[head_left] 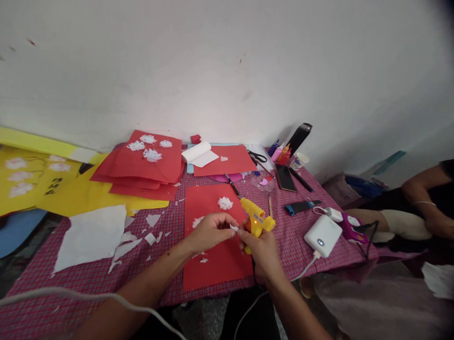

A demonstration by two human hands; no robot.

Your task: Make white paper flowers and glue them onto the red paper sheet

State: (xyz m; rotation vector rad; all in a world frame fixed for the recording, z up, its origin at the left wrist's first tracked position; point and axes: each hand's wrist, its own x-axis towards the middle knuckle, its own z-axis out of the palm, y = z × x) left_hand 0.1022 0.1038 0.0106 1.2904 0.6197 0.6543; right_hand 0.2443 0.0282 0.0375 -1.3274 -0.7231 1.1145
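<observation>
Over a red paper sheet [215, 272], my left hand [213, 232] pinches a small white paper piece [233, 228] between thumb and fingertips. My right hand [263, 252] is closed around a yellow hot glue gun [255, 217], whose small orange light is lit. The right thumb and finger also meet the white piece, close to the left fingertips. A crumpled white paper flower [225, 203] sits on the upper part of the sheet. Another white flower [197, 222] lies partly hidden behind my left hand.
Torn white scraps [151, 229] and a large white sheet [91, 234] lie at left. Red sheets with white flowers [146, 159] are stacked behind. A power bank [323, 236], phone [286, 177] and black bottle [299, 137] stand right. A cable [93, 295] crosses the foreground. Another person's arm [423, 198] is at right.
</observation>
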